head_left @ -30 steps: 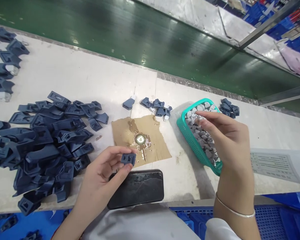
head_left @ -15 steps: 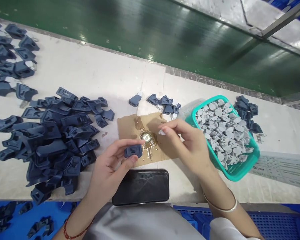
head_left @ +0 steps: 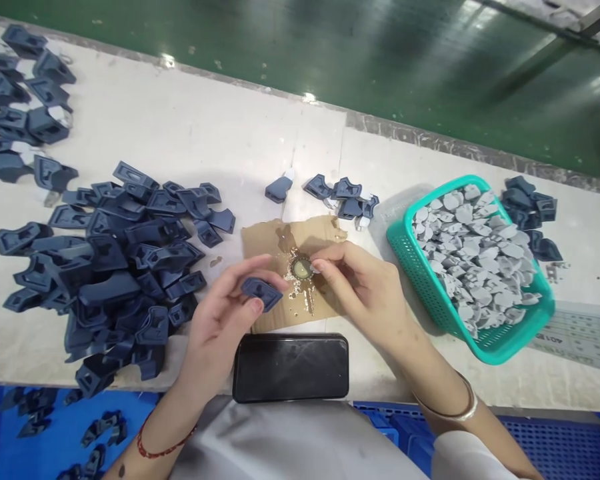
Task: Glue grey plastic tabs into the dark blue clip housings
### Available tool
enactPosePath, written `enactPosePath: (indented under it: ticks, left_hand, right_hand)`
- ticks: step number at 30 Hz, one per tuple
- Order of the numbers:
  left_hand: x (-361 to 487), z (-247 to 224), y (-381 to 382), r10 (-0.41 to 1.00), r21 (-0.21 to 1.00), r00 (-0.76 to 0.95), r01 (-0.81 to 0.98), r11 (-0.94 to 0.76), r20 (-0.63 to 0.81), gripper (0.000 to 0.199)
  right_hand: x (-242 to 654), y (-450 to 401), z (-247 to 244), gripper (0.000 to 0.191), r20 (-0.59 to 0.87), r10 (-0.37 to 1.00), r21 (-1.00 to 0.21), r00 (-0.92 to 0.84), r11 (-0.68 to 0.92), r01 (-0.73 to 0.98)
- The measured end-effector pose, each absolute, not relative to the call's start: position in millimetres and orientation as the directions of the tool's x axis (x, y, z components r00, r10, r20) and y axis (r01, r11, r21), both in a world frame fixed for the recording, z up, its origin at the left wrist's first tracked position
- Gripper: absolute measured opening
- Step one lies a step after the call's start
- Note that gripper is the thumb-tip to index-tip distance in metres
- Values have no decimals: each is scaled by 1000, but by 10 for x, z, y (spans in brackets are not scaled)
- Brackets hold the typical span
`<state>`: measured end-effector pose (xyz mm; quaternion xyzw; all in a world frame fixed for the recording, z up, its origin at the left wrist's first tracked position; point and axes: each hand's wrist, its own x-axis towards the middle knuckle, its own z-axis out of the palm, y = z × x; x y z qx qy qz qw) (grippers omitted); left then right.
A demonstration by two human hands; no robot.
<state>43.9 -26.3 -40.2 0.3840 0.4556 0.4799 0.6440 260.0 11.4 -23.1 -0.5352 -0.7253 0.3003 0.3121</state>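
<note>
My left hand (head_left: 225,313) holds a dark blue plastic part (head_left: 262,293) between thumb and fingers, its recessed face turned up. My right hand (head_left: 365,287) pinches a small light grey piece (head_left: 316,266), mostly covered by the fingertips, at the right edge of a small round cap (head_left: 301,269) with liquid in it. The cap sits on a piece of brown cardboard (head_left: 265,243) wet with splashed clear liquid. Beyond the cardboard lie a blue part (head_left: 279,190) with a grey piece on it and a small cluster of similar parts (head_left: 349,189).
A green basket (head_left: 420,273) full of grey pieces stands at the right, with more blue parts (head_left: 530,203) behind it. A large pile of blue parts (head_left: 110,287) covers the left. A black phone (head_left: 291,369) lies at the near edge. Blue crates (head_left: 545,443) are below.
My right hand has moved the grey piece down and left to the cap. My left hand has tilted the blue part. The whole view has shifted slightly.
</note>
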Motion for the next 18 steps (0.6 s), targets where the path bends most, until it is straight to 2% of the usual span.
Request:
enactPosePath:
  ticks: [5,9,13,15,18]
  left_hand:
    - [447,-400,-268,966,947,35,-191,259,-257,15]
    - [492,-340,-254,970,960,96,-146,238,-225,16]
    - [513,-340,-280,965,947,162,-216,240,-207,18]
    - [503,-348,-296,957,944,178,-201,262,-227,15]
    - [473,-350,-300,948,957,202,-103,270,-245,14]
  right_hand:
    - [2577,123,-243,13,141,952,-741,-271,283,609]
    - [2550,139,-299,14,163,924,-717,-347,353,602]
    - [2543,139,-343,15,168,898,-663,-406,408,628]
    - [2548,128,-331,16,148,910,-688,-386,375,621]
    - [2558,106,-285,16,66,968,-821,-243,191,539]
